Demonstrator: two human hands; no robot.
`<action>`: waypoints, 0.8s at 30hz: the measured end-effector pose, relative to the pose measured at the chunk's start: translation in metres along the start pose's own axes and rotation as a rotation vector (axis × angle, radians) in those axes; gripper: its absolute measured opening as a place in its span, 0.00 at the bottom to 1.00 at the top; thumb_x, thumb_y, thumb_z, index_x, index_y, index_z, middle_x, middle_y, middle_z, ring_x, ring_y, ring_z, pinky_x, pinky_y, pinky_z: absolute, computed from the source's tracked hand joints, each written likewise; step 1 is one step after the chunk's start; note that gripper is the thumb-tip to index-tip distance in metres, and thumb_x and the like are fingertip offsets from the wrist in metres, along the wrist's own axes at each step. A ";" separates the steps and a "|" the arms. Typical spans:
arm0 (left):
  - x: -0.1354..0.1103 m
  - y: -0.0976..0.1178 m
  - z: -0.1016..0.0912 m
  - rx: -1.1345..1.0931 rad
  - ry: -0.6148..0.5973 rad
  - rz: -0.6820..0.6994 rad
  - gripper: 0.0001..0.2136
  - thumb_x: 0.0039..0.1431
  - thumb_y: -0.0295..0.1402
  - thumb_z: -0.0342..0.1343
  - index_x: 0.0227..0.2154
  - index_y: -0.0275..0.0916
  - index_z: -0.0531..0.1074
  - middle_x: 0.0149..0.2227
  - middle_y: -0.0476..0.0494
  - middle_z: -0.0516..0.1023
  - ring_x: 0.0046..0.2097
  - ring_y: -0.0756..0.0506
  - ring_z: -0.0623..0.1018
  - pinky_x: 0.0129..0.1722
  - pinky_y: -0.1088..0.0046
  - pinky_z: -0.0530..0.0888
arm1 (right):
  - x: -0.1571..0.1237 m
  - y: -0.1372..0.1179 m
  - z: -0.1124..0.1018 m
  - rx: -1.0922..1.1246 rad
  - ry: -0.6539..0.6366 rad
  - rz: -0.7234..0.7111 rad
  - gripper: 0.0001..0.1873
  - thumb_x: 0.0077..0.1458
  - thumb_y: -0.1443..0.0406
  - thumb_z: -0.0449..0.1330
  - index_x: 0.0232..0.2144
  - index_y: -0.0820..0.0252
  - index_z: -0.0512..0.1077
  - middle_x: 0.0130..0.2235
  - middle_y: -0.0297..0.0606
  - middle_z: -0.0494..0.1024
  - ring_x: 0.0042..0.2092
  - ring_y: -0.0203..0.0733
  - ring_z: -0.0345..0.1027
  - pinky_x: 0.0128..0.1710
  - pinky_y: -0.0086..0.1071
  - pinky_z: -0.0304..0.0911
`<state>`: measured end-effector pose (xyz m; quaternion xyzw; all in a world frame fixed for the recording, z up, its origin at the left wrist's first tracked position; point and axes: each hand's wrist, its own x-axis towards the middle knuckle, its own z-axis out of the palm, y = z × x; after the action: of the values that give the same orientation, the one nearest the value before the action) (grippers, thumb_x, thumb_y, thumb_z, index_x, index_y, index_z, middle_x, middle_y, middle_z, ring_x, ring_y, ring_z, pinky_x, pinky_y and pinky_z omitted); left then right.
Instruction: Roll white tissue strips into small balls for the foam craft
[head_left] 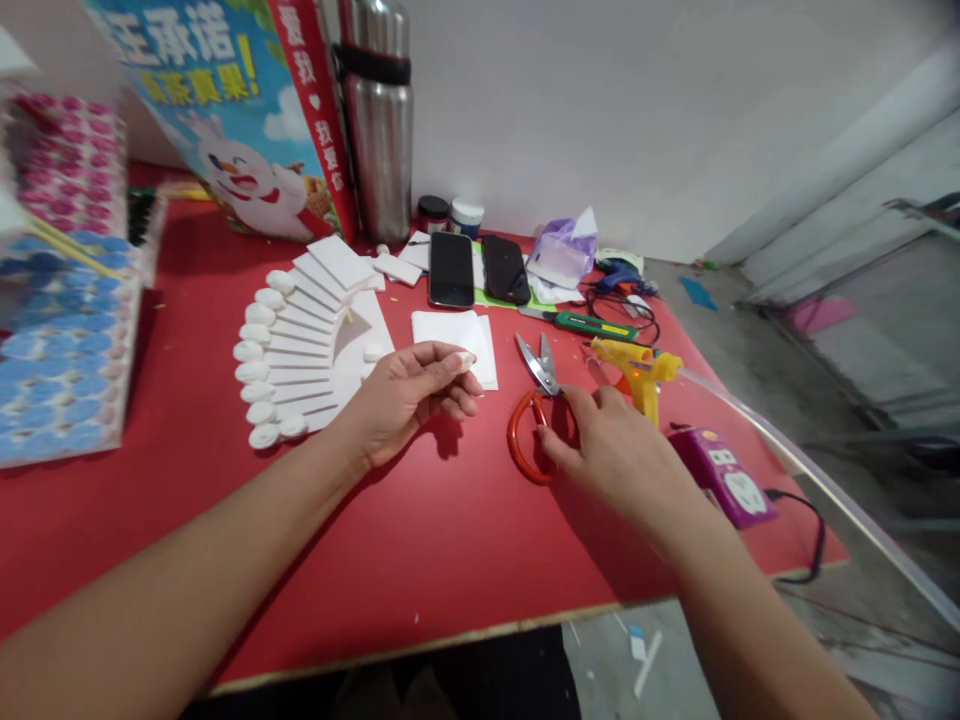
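My left hand [409, 395] pinches a small white piece [466, 360] between thumb and fingertips, above a stack of white paper squares [450, 328]. To its right, my right hand [611, 445] has thumb and fingers closed on the red handles of a pair of scissors [541, 372]. The scissor blades point away from me and stand apart. Left of my left hand, white card strips [304, 345] lie fanned out on the red table [420, 530]. Several rounded white pieces [255, 371] line the outer ends of the strips.
A yellow glue gun [637, 365] with a long clear stick stands right of the scissors, near a purple box [724, 475]. Behind lie a green utility knife [592, 326] and two phones [451, 270]. A steel flask [384, 150] stands at the wall. Blue flowers [60, 350] fill the left side.
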<state>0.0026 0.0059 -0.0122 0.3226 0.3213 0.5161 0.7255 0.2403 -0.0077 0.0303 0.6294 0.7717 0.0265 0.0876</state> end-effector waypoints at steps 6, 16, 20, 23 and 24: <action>0.000 -0.002 -0.003 -0.118 0.037 -0.054 0.06 0.55 0.23 0.68 0.37 0.31 0.80 0.32 0.43 0.81 0.31 0.53 0.80 0.30 0.84 0.78 | 0.007 -0.010 -0.013 0.026 -0.218 0.085 0.30 0.58 0.53 0.57 0.59 0.62 0.66 0.49 0.56 0.73 0.48 0.63 0.74 0.41 0.43 0.63; 0.001 0.003 0.003 -0.291 0.186 -0.122 0.09 0.59 0.13 0.59 0.37 0.28 0.82 0.35 0.38 0.83 0.37 0.50 0.85 0.40 0.81 0.82 | 0.005 0.006 0.008 0.175 -0.012 0.194 0.18 0.64 0.57 0.54 0.52 0.61 0.69 0.38 0.48 0.79 0.40 0.58 0.76 0.35 0.39 0.60; 0.001 0.004 0.006 -0.308 0.203 -0.148 0.09 0.61 0.13 0.57 0.37 0.26 0.81 0.34 0.38 0.83 0.35 0.50 0.84 0.38 0.82 0.82 | 0.001 0.019 0.016 0.574 0.119 0.080 0.18 0.61 0.57 0.59 0.52 0.56 0.66 0.30 0.35 0.74 0.30 0.45 0.69 0.32 0.37 0.61; 0.001 0.004 0.005 -0.314 0.196 -0.156 0.08 0.62 0.15 0.57 0.36 0.26 0.81 0.34 0.38 0.83 0.33 0.51 0.84 0.36 0.83 0.82 | -0.002 0.017 0.018 0.760 0.201 -0.101 0.26 0.60 0.51 0.62 0.55 0.52 0.61 0.36 0.36 0.74 0.34 0.45 0.69 0.37 0.40 0.66; 0.001 0.003 0.004 -0.315 0.184 -0.152 0.08 0.62 0.15 0.57 0.36 0.27 0.81 0.34 0.38 0.83 0.33 0.51 0.83 0.35 0.83 0.81 | -0.003 0.014 0.019 0.766 0.210 -0.162 0.30 0.58 0.50 0.63 0.57 0.51 0.60 0.41 0.39 0.74 0.38 0.47 0.70 0.40 0.42 0.67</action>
<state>0.0044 0.0074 -0.0072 0.1314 0.3248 0.5311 0.7714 0.2573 -0.0087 0.0144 0.5477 0.7775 -0.2057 -0.2307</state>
